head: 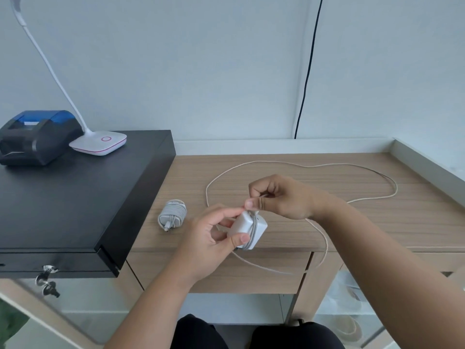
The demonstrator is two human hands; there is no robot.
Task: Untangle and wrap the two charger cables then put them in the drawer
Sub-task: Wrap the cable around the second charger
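- The light wood-grain tabletop (352, 222) with a raised pale rim along its back and right edges fills the middle of the view; a closed wooden drawer front (251, 275) sits under its front edge.
- A flat black metal cash-drawer box (75, 202) stands at the left, higher than the tabletop, with a bunch of keys (46, 280) hanging from the lock on its front.
- On the black box, at its far left, sit a black receipt printer with a blue translucent lid (37, 137) and, just beside it, a white desk lamp with a pink-ringed base (99, 142), whose thin neck rises to the upper left.
- A thin black wire (308, 71) runs down the pale wall behind the tabletop.
- A long off-white charger cable (289, 162) lies in a wide loose loop across the tabletop, and part of it hangs over the front edge before the drawer.
- The left hand (214, 238) is clamped on a white square power adapter (247, 229), held above the front edge of the tabletop with a few turns of cable around it.
- The right hand (279, 197) is just above the adapter, its fingers pinched together on the cable where it meets the block.
- A second grey-white charger, already wrapped into a tight bundle (172, 214), rests on the tabletop near the black box, left of the hands.
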